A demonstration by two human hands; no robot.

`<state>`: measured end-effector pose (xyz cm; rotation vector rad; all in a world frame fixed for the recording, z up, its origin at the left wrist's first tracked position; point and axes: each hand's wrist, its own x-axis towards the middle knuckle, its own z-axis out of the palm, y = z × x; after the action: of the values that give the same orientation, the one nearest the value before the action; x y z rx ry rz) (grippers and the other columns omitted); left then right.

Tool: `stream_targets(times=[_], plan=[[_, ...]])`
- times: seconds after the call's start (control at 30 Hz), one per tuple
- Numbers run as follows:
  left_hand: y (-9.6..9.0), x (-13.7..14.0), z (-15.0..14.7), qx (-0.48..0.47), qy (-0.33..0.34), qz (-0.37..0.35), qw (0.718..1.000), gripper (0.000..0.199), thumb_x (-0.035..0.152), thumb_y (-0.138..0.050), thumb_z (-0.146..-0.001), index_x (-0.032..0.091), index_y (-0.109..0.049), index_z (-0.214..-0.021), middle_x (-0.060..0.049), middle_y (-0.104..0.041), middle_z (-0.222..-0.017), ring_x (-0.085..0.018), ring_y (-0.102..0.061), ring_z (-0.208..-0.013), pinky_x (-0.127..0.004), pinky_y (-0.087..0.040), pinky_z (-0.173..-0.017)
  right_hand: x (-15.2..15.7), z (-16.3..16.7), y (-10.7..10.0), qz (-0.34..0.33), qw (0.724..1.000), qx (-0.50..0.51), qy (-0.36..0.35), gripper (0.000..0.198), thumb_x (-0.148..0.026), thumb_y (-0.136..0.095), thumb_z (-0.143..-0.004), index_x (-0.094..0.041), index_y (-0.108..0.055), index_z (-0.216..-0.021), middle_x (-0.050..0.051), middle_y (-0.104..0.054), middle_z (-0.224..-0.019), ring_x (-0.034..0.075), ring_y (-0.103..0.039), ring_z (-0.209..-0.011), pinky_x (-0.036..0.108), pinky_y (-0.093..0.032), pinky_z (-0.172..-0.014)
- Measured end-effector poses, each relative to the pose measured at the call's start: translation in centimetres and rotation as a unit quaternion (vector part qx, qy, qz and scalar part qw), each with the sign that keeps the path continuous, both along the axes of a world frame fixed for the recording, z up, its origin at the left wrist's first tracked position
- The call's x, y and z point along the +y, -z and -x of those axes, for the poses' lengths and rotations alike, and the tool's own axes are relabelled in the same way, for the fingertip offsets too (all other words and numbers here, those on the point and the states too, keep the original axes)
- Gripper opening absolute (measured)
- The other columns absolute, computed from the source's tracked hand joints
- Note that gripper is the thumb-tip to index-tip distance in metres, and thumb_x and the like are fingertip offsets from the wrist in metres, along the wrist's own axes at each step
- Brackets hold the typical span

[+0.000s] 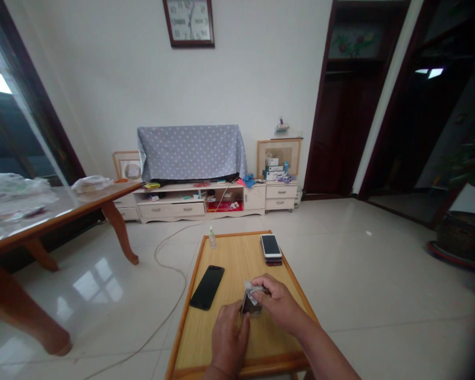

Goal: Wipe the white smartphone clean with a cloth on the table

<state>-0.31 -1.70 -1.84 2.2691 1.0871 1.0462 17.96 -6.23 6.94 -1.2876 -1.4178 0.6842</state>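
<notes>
The small wooden table carries the work: a dark flat device with a clear-looking rim sits between the two hands, right of the middle and nearer the near edge than the far one. The left hand has its thumb and fingers closed about the device's near left side, while the right hand pinches a crumpled pale wipe against its upper part; whether any right fingers also grip the device underneath is hidden. For this rubbing contact, a firm left hold at the rim seems best, with the thumb clear of the dark face so that the whole surface can be reached. Folding the wipe flatter would probably spread the pressure and guard against streaks, and light strokes running from end to end should cover the corners. Elbow room matters too: the black phone lies along the left edge, the stack of phones is by the far right corner, and the small bottle stands near the far left corner, easily knocked.
</notes>
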Motion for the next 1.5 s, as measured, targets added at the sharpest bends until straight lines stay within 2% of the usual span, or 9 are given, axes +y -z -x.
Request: stream_targets(times=[0.1,0.3,0.6,0.73,0.83,1.0,1.13,1.37,1.5], plan=[[0.0,-0.3,-0.6,-0.001,0.000,-0.003,1.000,0.031,0.032,-0.054,-0.093,0.023,-0.063,-0.121,-0.009,-0.071,-0.104,-0.022,-0.065,-0.097,-0.035,-0.053,-0.084,-0.4,0.2,-0.2,-0.006,0.999,-0.044,-0.024,0.018,-0.031,-0.060,-0.088,-0.023,-0.071,-0.099,0.003,-0.065,-0.096,0.018,-0.061,-0.091,0.028,-0.046,-0.083],[-0.6,-0.9,-1.6,-0.060,0.057,0.099,0.992,0.033,0.034,-0.047,-0.098,0.021,-0.059,-0.125,-0.008,-0.072,-0.108,-0.018,-0.068,-0.095,-0.030,-0.054,-0.084,-0.7,-0.3,0.6,-0.007,0.998,-0.048,-0.032,0.019,-0.030,-0.060,-0.088,-0.023,-0.072,-0.100,0.003,-0.065,-0.096,0.018,-0.062,-0.091,0.029,-0.047,-0.082],[-0.9,-0.9,-1.5,-0.070,0.057,0.130,0.987,0.027,0.035,-0.043,-0.098,0.022,-0.064,-0.109,-0.008,-0.072,-0.108,-0.019,-0.067,-0.098,-0.032,-0.052,-0.087,0.1,0.5,2.2,0.009,0.999,0.049,-0.009,0.036,-0.050,-0.058,-0.093,-0.020,-0.076,-0.103,0.007,-0.068,-0.099,0.021,-0.065,-0.094,0.033,-0.050,-0.086],[-0.4,-0.9,-1.5,-0.065,0.049,0.124,0.989,0.027,0.035,-0.044,-0.097,0.021,-0.065,-0.109,-0.009,-0.071,-0.105,-0.020,-0.067,-0.096,-0.033,-0.052,-0.086,0.6,0.8,2.6,0.015,0.997,0.072,0.026,0.043,-0.057,-0.059,-0.090,-0.019,-0.076,-0.102,0.009,-0.071,-0.102,0.023,-0.065,-0.095,0.033,-0.051,-0.085],[-0.2,-0.9,-1.5,-0.058,0.047,0.121,0.990,0.027,0.037,-0.044,-0.098,0.022,-0.064,-0.109,-0.008,-0.070,-0.104,-0.020,-0.067,-0.096,-0.033,-0.050,-0.085,0.9,1.0,2.9,0.024,0.993,0.078,0.086,0.044,-0.057,-0.057,-0.090,-0.018,-0.076,-0.099,0.009,-0.073,-0.098,0.023,-0.066,-0.092,0.033,-0.051,-0.082],[0.4,-0.9,-1.4,-0.056,0.047,0.117,0.990,0.024,0.034,-0.042,-0.098,0.021,-0.061,-0.106,-0.007,-0.069,-0.100,-0.019,-0.065,-0.092,-0.031,-0.049,-0.082,0.7,2.6,2.7,-0.005,0.981,-0.027,0.191,0.029,-0.045,-0.059,-0.089,-0.023,-0.077,-0.093,0.008,-0.074,-0.099,0.025,-0.063,-0.100,0.037,-0.047,-0.093],[0.6,-0.8,-1.4,-0.064,0.051,0.103,0.991,0.022,0.029,-0.041,-0.097,0.021,-0.060,-0.104,-0.006,-0.068,-0.096,-0.018,-0.065,-0.087,-0.029,-0.049,-0.078,0.5,3.5,2.3,-0.034,0.975,-0.083,0.205,0.022,-0.037,-0.059,-0.089,-0.026,-0.078,-0.090,0.008,-0.073,-0.106,0.025,-0.061,-0.109,0.039,-0.044,-0.100],[0.0,-0.9,-1.5,-0.051,0.033,0.096,0.994,0.023,0.035,-0.043,-0.099,0.023,-0.062,-0.102,-0.005,-0.069,-0.095,-0.018,-0.066,-0.088,-0.028,-0.049,-0.078,1.1,0.5,3.3,-0.027,0.957,-0.040,0.285,0.026,-0.043,-0.058,-0.089,-0.025,-0.077,-0.091,0.008,-0.073,-0.108,0.025,-0.061,-0.110,0.041,-0.043,-0.102],[0.4,-0.8,-1.6,-0.048,0.040,0.094,0.994,0.022,0.033,-0.042,-0.099,0.023,-0.061,-0.104,-0.005,-0.069,-0.097,-0.018,-0.065,-0.090,-0.027,-0.048,-0.079,0.8,1.6,3.1,-0.043,0.963,-0.068,0.258,0.023,-0.038,-0.058,-0.089,-0.025,-0.077,-0.089,0.008,-0.074,-0.107,0.025,-0.060,-0.112,0.041,-0.042,-0.103]])
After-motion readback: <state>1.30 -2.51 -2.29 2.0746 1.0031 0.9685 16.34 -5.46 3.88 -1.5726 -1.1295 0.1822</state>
